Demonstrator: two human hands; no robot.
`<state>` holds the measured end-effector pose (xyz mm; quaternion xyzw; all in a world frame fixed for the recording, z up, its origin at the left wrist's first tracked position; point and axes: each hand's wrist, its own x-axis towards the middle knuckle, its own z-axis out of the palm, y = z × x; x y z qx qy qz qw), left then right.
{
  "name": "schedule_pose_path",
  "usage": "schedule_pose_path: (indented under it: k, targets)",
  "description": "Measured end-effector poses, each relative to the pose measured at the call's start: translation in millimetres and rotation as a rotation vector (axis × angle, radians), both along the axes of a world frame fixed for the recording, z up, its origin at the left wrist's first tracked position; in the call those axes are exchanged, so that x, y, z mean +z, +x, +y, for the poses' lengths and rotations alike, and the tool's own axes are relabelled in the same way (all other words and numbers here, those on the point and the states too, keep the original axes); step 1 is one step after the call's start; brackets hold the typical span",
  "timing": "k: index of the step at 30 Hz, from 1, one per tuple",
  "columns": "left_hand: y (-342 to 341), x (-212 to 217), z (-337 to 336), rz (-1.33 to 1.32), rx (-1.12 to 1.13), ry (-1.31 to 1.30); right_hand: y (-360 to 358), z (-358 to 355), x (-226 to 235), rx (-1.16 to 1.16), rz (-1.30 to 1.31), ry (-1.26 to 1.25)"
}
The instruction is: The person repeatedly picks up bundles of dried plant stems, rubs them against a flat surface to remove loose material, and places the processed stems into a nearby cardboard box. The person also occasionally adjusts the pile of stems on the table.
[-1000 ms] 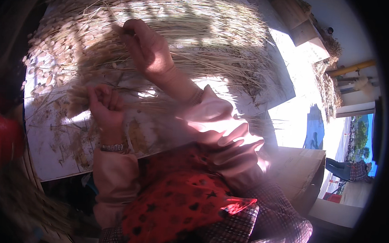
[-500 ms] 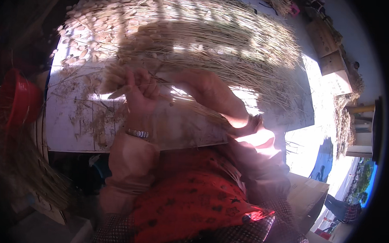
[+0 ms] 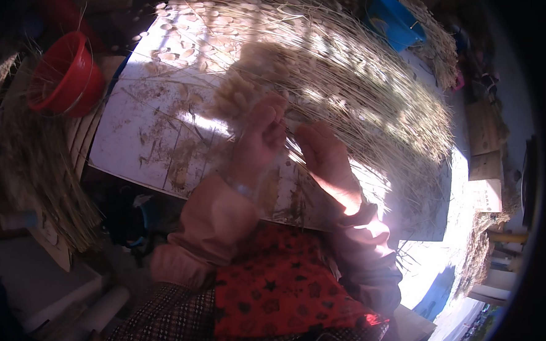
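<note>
A bunch of dried bunny-tail grass [image 3: 229, 95] with pale fluffy heads is in my left hand [image 3: 263, 130], whose fingers are wrapped round the stems just below the heads. Close by on the right is my right hand [image 3: 328, 153], its fingers curled together beside the stems; what they pinch, if anything, is hidden. Beyond both hands a wide layer of loose dried grass stalks [image 3: 358, 70] covers the table, with the heads toward the left and the stems toward the right.
The white table [image 3: 143, 123] is strewn with brown chaff. A red bucket [image 3: 83, 89] stands off its left edge, above a sheaf of long stalks [image 3: 45, 158]. A blue basin [image 3: 398, 23] sits at the far right. Cardboard boxes [image 3: 486, 163] and more dried bundles line the right side.
The view has swung left, so the scene sits further right and the red bucket shows more fully. My right hand has come down nearer to my left hand, which still holds the bunch.
</note>
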<state>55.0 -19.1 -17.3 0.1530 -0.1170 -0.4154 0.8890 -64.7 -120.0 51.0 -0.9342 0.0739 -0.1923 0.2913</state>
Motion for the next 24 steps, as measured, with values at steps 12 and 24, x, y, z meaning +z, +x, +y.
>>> schedule_pose_path:
  k: [12,24]
  targets:
    - [7,-8,-3,0.144,0.044,0.101,-24,-11,12,0.115,0.216,-0.070]
    - [5,5,-5,0.299,-0.006,0.219,40,-67,-44,-0.199,0.088,-0.364]
